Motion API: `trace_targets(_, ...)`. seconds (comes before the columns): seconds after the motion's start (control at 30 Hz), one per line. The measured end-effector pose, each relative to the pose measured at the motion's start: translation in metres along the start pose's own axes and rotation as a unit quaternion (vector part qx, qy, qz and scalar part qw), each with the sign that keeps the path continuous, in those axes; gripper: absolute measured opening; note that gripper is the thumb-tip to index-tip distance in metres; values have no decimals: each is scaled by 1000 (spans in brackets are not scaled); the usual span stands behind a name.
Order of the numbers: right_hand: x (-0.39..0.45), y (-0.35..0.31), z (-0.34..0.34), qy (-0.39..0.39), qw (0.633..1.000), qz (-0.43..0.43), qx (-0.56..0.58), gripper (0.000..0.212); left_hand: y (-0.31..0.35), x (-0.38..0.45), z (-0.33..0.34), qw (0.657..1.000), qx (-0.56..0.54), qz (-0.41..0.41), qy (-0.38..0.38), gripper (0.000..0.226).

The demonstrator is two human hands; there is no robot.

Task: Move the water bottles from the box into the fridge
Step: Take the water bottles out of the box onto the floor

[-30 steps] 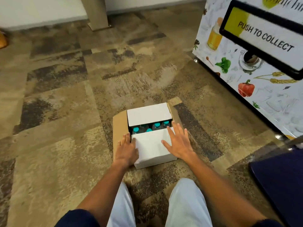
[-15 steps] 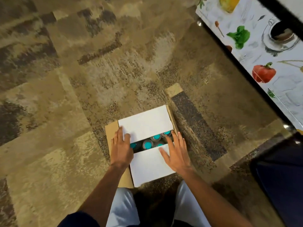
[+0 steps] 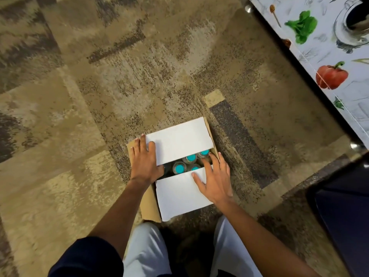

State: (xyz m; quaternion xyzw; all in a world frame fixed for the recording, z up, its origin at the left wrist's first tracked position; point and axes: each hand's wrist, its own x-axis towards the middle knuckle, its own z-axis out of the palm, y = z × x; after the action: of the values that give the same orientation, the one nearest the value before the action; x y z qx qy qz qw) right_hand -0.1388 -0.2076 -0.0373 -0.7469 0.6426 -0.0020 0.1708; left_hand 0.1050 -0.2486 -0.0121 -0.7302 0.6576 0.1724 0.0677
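Observation:
A cardboard box with two white top flaps sits on the carpet in front of my knees. Through the gap between the flaps I see several water bottles with teal caps, standing upright. My left hand lies flat on the left side of the box, fingers spread over the far flap's left end. My right hand rests with straight fingers on the near flap's right part, fingertips at the gap beside the bottles. Neither hand holds a bottle.
A cabinet with vegetable pictures stands at the upper right, close to the box. A dark blue object fills the lower right corner. Patterned carpet spreads left and ahead.
The view has tilted further down and closer to the box. My left hand slid forward along the box's left side; my right hand moved up the near flap toward the gap.

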Motion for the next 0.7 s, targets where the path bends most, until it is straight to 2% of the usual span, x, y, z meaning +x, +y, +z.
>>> trace_targets(0.2,-3,5,8,31,999,-11,-2,59,-2,-8,6,996,-69,2,52,58)
trace_targets(0.27,-6,8,9,43,999,-20,18,57,-5,-13,1,987,-134,4,89,49)
trace_targets(0.4,-16,8,-3,87,994,-32,59,50,-7,-17,-31,940,-279,-39,192,32)
trace_targets(0.57,-57,3,-37,220,966,-70,113,38,5,-19,-77,857,-375,-151,319,41)
trace_targets(0.63,-75,6,-46,255,956,-83,123,39,9,-19,-84,855,-393,-162,297,36)
trace_targets(0.7,-94,10,-49,274,950,-91,116,42,15,-23,-82,889,-379,-100,238,31)
